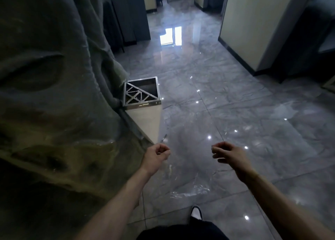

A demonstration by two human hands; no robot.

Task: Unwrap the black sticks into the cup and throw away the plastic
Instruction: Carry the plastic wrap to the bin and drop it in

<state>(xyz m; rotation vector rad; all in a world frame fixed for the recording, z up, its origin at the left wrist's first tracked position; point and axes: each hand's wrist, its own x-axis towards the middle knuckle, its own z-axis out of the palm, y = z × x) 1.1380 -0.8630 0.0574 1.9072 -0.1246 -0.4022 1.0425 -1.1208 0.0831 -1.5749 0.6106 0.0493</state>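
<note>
A clear plastic wrap [190, 189] hangs in front of me above the floor, and its crinkled lower edge catches the light. My left hand [157, 155] is pinched shut on the wrap's left edge, where a thin twisted tip of plastic sticks up above the fingers. At the sheet's right side, my right hand [227, 155] has its fingers curled and seems to pinch the wrap. A square bin [154, 101] with a metal lattice top and cream sides stands ahead and to the left of my left hand. No black sticks or cup are in view.
A rough grey rock-like wall [54, 94] fills the left side, right up against the bin. Glossy grey tiled floor [235, 94] stretches ahead. A cream partition with a dark base [253, 31] stands at the right, and dark furniture [134, 18] at the far left. My shoe [196, 212] shows below.
</note>
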